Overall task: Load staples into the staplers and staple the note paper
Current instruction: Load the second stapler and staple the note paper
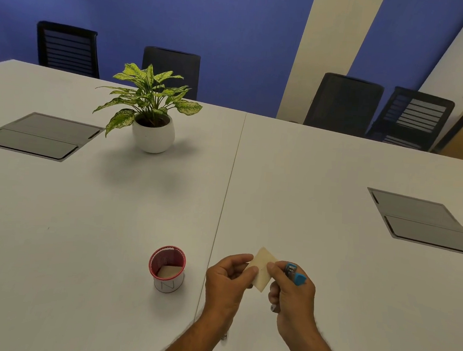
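Left to right across the white table [328, 267]: grey recessed panel [39, 136] at far left; potted plant [153, 109], green-and-cream mottled leaves in a round white pot, standing past the table's middle. Nearer the person, a small round cup [166, 269], red rim, red ribbed inner wall, white outer wall carrying a thin-lined letter "N"; a pale tan piece lies tilted inside it. Just right of the cup, past the seam between the two table halves, the left hand [228, 280] is held above the table, its grip pinching the left edge of the note paper [263, 267] between thumb and curled fingers. Note paper: small, pale cream-yellow, roughly square, held tilted with one corner pointing up and away; a faint short mark shows near its middle, not legible. The right hand [292, 295] meets it from the other side, thumb and forefinger on the paper's right edge, while the remaining fingers are clenched round a small blue stapler [294, 274]; its blue body and a metallic part show above the knuckles, the rest hidden in the palm. No brand legible on it. A second grey recessed panel [425, 223] sits at far right. Four black chairs [343, 101] stand along the far side before a blue wall [210, 19].
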